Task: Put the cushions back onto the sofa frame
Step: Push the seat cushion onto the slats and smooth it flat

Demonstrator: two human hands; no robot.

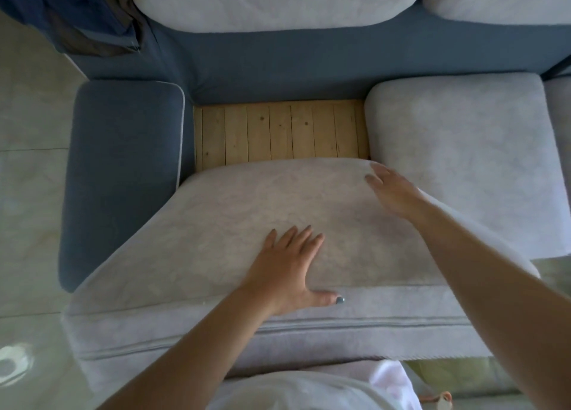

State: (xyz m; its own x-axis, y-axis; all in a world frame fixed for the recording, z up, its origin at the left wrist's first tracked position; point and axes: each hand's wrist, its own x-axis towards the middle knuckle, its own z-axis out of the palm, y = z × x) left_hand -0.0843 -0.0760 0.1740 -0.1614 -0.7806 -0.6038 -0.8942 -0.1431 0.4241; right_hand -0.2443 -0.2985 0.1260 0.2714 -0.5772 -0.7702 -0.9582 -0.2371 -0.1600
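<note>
Left grip, right grip flat on cushion; slats bare beyond.

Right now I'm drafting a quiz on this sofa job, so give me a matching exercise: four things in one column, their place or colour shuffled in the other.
Column one
1. left hand
2. right hand
3. armrest
4. slats

Column two
A. blue, left of the bare seat
B. flat on the cushion top, thumb at its front edge
C. bare wood, beyond the cushion
D. on the cushion's far right corner

Pairs: 1-B, 2-D, 3-A, 4-C
</note>
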